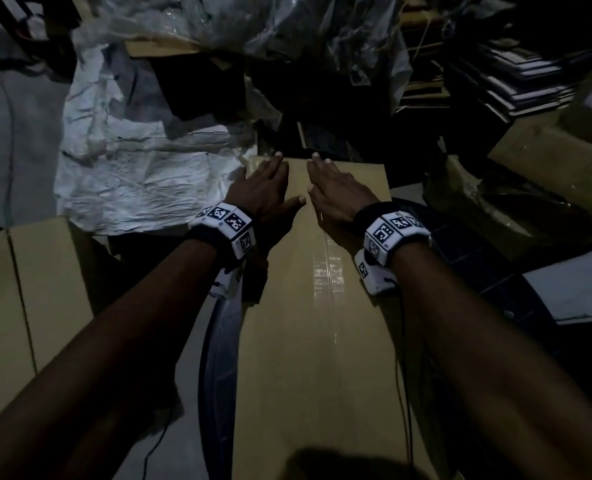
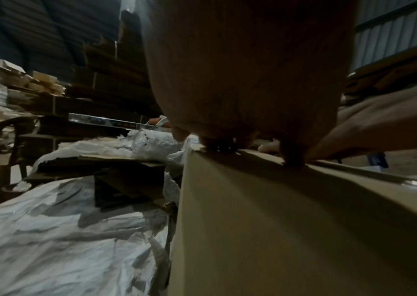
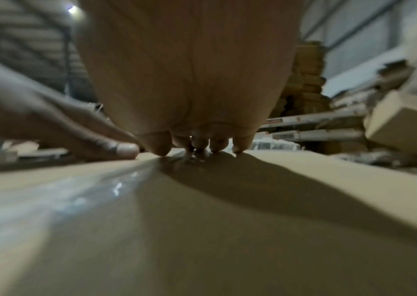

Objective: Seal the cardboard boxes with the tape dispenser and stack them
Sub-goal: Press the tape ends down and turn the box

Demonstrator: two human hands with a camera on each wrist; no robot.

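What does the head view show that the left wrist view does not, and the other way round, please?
Only the head view shows both forearms, the wrist markers and a second cardboard box at left. Only the left wrist view shows a chair and stacked cardboard behind. Both show the left hand and right hand pressing flat on the taped cardboard box, beside crumpled white sheeting.

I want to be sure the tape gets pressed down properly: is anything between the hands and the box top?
Nothing visible: left hand and right hand lie flat on the cardboard box, flanking its tape.
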